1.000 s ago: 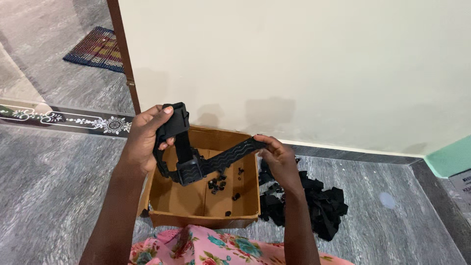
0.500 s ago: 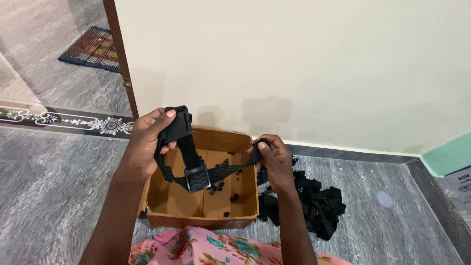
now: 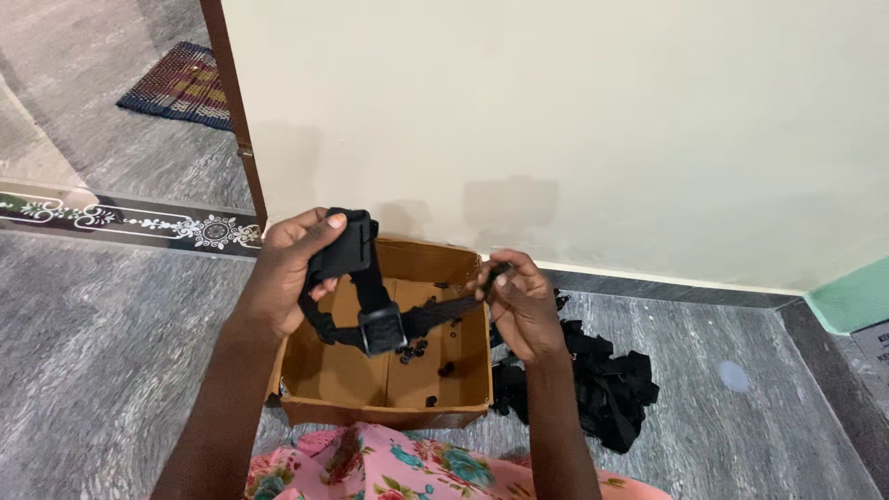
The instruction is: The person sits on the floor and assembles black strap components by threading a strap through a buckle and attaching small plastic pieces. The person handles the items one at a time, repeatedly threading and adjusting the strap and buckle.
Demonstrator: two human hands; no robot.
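Observation:
My left hand grips the folded end of a black elastic strap with a plastic buckle hanging at its lowest point. The strap runs from the buckle up to my right hand, which pinches its other end between thumb and fingers. Both hands hold the strap above an open brown cardboard box. Several small black plastic pieces lie loose on the box's bottom.
A heap of black straps lies on the grey floor right of the box. A cream wall stands just behind. A brown door frame and a striped mat are at the upper left. Pink floral cloth covers my lap.
My right hand has drawn the strap's end in toward the box and curled tighter on it. The buckle has slid and the strap's wavy length has shortened.

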